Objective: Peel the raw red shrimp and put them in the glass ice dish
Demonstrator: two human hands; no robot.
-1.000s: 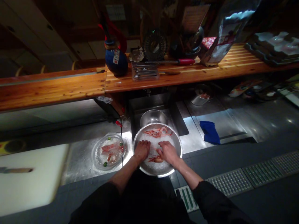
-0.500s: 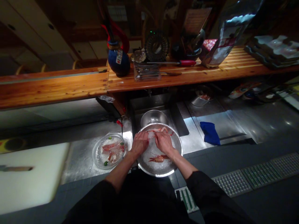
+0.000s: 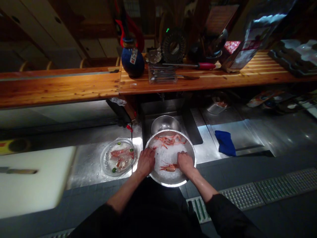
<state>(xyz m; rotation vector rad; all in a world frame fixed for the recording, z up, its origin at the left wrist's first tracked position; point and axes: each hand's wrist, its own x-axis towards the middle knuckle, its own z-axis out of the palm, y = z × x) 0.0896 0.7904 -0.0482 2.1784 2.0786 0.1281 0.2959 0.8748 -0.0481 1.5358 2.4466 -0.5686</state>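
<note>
A large steel bowl (image 3: 189,148) full of crushed ice (image 3: 168,155) sits on the counter in front of me. Pink shrimp (image 3: 169,140) lie on the ice at the far side, and one shrimp (image 3: 168,168) lies between my hands. My left hand (image 3: 146,161) rests palm down on the bowl's left side with its fingers spread over the ice. My right hand (image 3: 185,162) lies on the ice at the right, fingers curled down beside the single shrimp; whether it holds anything is hidden.
A clear plate (image 3: 105,163) with shrimp and green bits stands to the left. A smaller steel bowl (image 3: 165,123) sits in the sink behind. A blue cloth (image 3: 225,142) lies right, a white cutting board (image 3: 32,180) with a knife (image 3: 17,171) far left, a wooden shelf (image 3: 74,86) above.
Both hands drew back from the shrimp at the bowl's far side to its near half and moved apart. The shrimp at the far side now show.
</note>
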